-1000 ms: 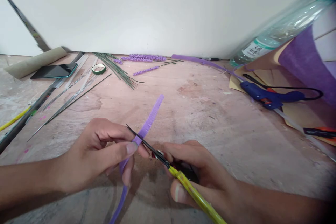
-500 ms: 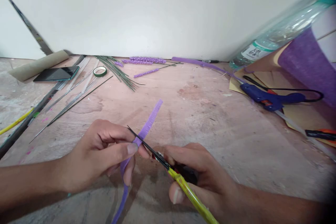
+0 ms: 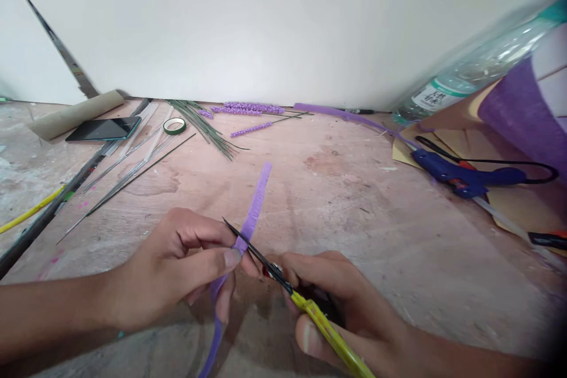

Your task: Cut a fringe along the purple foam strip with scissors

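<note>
The left hand (image 3: 190, 266) pinches a purple strip (image 3: 256, 204) between thumb and fingers, above the near middle of the tabletop (image 3: 390, 242). One end of the strip slants up past the fingertips, with small nicks along its right edge; the other hangs below the hand. The right hand (image 3: 349, 301) is closed around the yellow-handled scissors (image 3: 330, 333), whose dark, narrow blades cross the strip just beyond the left thumb. Farther back lie green stems (image 3: 206, 133), purple flower sprigs (image 3: 250, 108) and a roll of green tape (image 3: 174, 132), with a smartphone (image 3: 104, 129) to its left. On the right, a blue glue gun (image 3: 469, 177) lies near a plastic bottle (image 3: 469, 84).
</note>
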`<action>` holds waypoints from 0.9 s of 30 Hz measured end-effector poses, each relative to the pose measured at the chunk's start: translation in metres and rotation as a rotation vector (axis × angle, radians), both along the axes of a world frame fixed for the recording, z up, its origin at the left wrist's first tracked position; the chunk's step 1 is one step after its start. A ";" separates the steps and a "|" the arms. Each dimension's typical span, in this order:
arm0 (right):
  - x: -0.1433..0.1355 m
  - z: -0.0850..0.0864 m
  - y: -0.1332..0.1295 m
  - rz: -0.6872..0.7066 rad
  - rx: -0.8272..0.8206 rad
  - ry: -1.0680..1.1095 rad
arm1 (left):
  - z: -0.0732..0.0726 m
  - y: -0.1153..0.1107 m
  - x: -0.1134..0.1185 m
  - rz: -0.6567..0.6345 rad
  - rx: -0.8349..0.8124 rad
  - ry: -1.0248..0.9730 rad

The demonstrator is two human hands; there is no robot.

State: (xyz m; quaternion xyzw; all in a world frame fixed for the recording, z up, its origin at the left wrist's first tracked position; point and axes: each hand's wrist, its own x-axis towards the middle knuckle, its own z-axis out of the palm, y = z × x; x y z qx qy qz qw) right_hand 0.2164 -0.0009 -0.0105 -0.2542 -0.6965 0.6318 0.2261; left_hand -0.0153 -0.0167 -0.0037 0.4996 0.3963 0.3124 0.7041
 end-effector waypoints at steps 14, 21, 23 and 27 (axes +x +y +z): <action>0.002 -0.006 -0.001 -0.038 -0.023 -0.008 | -0.002 -0.001 -0.003 0.028 0.027 -0.024; 0.002 -0.005 -0.001 -0.008 -0.036 -0.032 | -0.002 0.000 -0.002 0.042 -0.003 -0.006; 0.002 -0.006 -0.001 0.005 -0.052 -0.028 | -0.003 0.000 -0.002 0.034 0.001 -0.014; 0.002 -0.005 -0.003 0.002 -0.028 0.012 | -0.004 -0.001 -0.001 0.020 0.019 -0.023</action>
